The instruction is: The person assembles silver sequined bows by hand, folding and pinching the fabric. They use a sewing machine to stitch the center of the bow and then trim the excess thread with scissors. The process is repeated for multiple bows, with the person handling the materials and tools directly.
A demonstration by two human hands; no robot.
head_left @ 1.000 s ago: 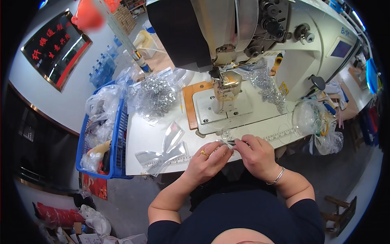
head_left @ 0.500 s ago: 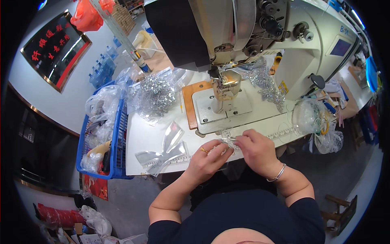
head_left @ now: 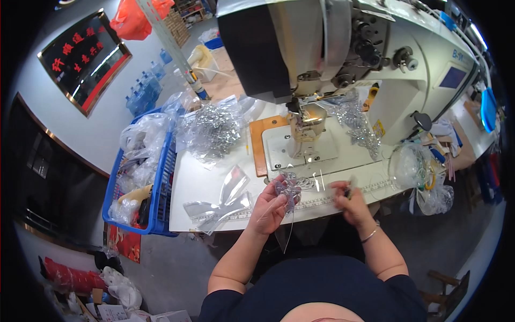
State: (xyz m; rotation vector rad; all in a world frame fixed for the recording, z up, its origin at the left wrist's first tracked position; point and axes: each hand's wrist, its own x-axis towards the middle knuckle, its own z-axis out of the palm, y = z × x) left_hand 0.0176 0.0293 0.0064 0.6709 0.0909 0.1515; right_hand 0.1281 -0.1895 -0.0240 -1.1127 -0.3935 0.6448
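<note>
My left hand (head_left: 266,212) is closed on a clear plastic piece with glittering trim (head_left: 289,194), held over the table's front edge in front of the sewing machine (head_left: 308,129). A thin strand hangs from that piece. To the right, apart from it, my right hand (head_left: 354,208) is raised over the ruler strip. Motion blurs its fingers, which are bent around a small dark thing I cannot make out. Cut transparent plastic pieces (head_left: 221,205) lie on the table left of my left hand.
A bag of silvery trims (head_left: 212,129) sits at the table's left back. More glittering trims (head_left: 357,129) lie beside the machine base. At the left stands a blue basket (head_left: 161,198) of plastic bags. Clear bags (head_left: 413,166) are heaped at the right edge.
My hands were together over the trimmed plastic piece. They have parted: my left hand has turned palm up with the piece, and my right hand has moved away to the right.
</note>
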